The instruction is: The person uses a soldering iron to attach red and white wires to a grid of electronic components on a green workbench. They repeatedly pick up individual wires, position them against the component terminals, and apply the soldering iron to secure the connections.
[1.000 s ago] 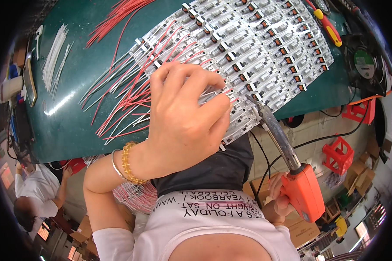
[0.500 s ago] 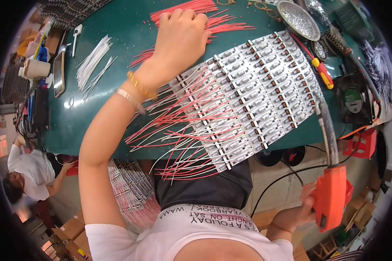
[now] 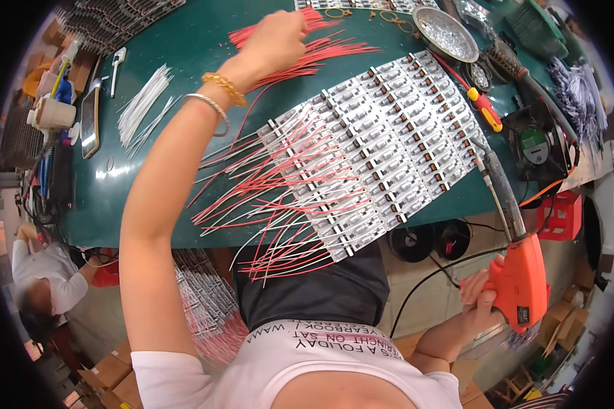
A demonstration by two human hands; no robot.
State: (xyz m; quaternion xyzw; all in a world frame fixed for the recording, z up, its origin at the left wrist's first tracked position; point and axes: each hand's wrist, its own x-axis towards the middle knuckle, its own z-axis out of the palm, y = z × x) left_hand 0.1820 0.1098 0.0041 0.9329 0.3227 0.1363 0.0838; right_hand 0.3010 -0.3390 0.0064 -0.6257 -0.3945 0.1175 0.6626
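Observation:
My left hand (image 3: 280,42) is at the far side of the green table, over a pile of cut red wires (image 3: 341,53). Its fingers curl down among them, tips hidden, so any wire in them is not visible. My right hand (image 3: 481,300) grips an orange soldering gun (image 3: 522,279) by its handle. The gun's metal front end reaches the right edge of a panel of silver circuit modules (image 3: 389,129). Red and white wires (image 3: 273,191) fan out from the panel's left columns over the table's near edge.
White cut wires (image 3: 143,109) and a phone (image 3: 91,123) lie to the left. On the right are a metal dish (image 3: 445,34), a red-yellow screwdriver (image 3: 484,109) and a black fan (image 3: 535,140). Another person (image 3: 48,279) sits at far left. Wired panels (image 3: 208,300) hang below the table edge.
My left hand has shifted slightly up and left over the red wires. A long red wire now curves from the pile toward the panel. My right hand and the soldering gun are slightly higher.

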